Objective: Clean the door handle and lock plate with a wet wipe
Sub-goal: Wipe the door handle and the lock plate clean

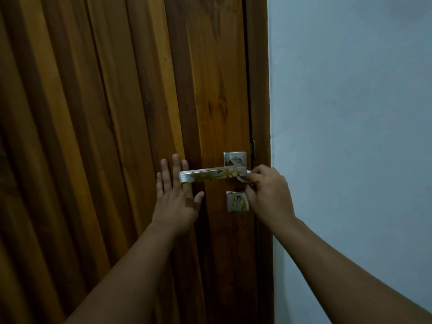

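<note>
A square-section metal door handle (210,175) sticks out leftward from its square rose (234,157) on a wooden door; orange-brown stains streak the lever. Below it sits a small square lock plate (236,201) with a keyhole, also stained. My right hand (268,195) pinches a white wet wipe (244,177) against the lever's right end, near the rose. My left hand (176,199) lies flat on the door with fingers spread, behind and below the lever's free end. Most of the wipe is hidden inside my right fingers.
The wooden door (105,136) has vertical grooved slats on the left and a flat stile around the hardware. A dark gap and the door frame (259,90) run just right of the handle. A pale painted wall (350,113) fills the right side.
</note>
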